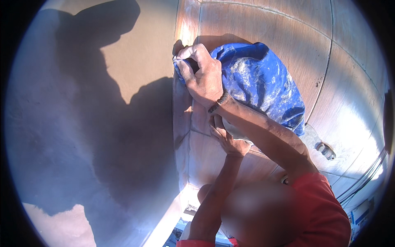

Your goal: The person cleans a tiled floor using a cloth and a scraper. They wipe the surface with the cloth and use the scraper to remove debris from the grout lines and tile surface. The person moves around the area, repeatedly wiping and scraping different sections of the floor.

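Note:
My right hand [201, 72] is closed in a pinch on a small piece of blue cloth [178, 69], pressed to the narrow tile strip beside the wall. A dark beaded bracelet [218, 102] circles that wrist. Beyond the right forearm bulges a crumpled blue plastic sack [263, 78], smeared with white powder. Lower down, my left hand [230, 140] has its fingers curled next to a whitish thing [235, 131], partly covered by the right forearm. What the left fingers grip is hidden. Red sleeves show on both arms.
Wood-look tiles [284, 31] with dark joints spread on the right. A smooth beige surface [152, 45] lies left, largely under a dark shadow. A round metal fitting [325, 151] sits in a tile cutout. Dark cables [366, 181] run along the right edge.

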Available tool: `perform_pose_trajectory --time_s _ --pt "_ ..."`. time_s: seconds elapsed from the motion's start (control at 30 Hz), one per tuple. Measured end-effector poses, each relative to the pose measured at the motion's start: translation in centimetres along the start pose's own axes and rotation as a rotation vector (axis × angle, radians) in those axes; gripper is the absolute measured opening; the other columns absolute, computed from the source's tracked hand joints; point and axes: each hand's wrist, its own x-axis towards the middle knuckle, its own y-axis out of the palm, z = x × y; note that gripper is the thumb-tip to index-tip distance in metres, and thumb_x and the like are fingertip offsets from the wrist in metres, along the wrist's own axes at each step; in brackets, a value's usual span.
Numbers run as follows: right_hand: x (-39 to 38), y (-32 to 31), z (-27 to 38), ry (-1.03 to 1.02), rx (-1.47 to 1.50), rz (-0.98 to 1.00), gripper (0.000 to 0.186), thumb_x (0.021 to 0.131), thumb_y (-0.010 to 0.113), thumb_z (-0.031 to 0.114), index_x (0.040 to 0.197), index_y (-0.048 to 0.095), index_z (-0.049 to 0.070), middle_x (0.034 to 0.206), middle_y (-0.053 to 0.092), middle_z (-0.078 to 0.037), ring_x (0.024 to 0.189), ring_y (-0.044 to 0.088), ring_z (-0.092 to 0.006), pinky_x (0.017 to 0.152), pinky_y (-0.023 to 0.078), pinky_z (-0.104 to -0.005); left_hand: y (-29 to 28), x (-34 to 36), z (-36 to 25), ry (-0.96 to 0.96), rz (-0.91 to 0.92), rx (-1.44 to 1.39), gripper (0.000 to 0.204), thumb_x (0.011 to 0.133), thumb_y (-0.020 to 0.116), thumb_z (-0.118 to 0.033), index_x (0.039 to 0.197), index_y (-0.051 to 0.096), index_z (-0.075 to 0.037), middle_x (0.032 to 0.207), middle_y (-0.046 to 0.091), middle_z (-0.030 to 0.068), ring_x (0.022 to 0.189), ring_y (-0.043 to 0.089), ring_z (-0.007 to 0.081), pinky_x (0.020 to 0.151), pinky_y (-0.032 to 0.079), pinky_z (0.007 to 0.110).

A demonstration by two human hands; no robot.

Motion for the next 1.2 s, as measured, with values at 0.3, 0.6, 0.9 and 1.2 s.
perform_pose_trajectory --time_s 0.3,0.6,0.9,1.2 --pt "15.3 -2.8 -4.5 -0.043 -0.166 -0.380 0.008 0.085 0.057 0.000 0.093 0.057 0.002 0.082 0.068 -0.016 0.078 0.067 -0.0277 0.072 0.053 -0.0365 1.5 -0.1 -0.8 0.047 0.006 -0.032 0.097 0.066 0.081 -0.045 0.142 0.036 -0.005 0.146 0.029 0.0194 0.133 0.029 0.0467 0.104 0.032 0.062" --pt "1.5 0.8 -0.5 0.174 0.045 -0.126 0.022 0.080 0.064 -0.008 0.097 0.056 0.002 0.091 0.071 -0.017 0.095 0.072 -0.0286 0.082 0.054 -0.0339 1.0 -0.7 1.1 -0.018 -0.058 -0.080 0.100 0.063 0.084 -0.037 0.144 0.031 -0.011 0.145 0.033 0.0197 0.133 0.031 0.0456 0.103 0.031 0.063" --pt "6.4 0.4 -1.9 0.223 -0.161 -0.247 0.014 0.081 0.065 -0.001 0.093 0.058 0.002 0.088 0.071 -0.019 0.083 0.071 -0.0314 0.075 0.054 -0.0356 1.0 -0.6 0.6 -0.103 0.008 -0.084 0.103 0.065 0.083 -0.038 0.145 0.028 -0.007 0.146 0.031 0.0182 0.135 0.028 0.0423 0.106 0.029 0.060" --pt "14.9 -1.4 -4.4 0.084 -0.213 -0.385 0.010 0.084 0.059 -0.001 0.093 0.056 0.003 0.085 0.069 -0.015 0.079 0.068 -0.0267 0.075 0.053 -0.0362 1.0 -0.4 -0.5 -0.020 0.002 -0.076 0.095 0.065 0.081 -0.039 0.141 0.036 -0.005 0.144 0.033 0.0195 0.133 0.030 0.0452 0.102 0.031 0.063"
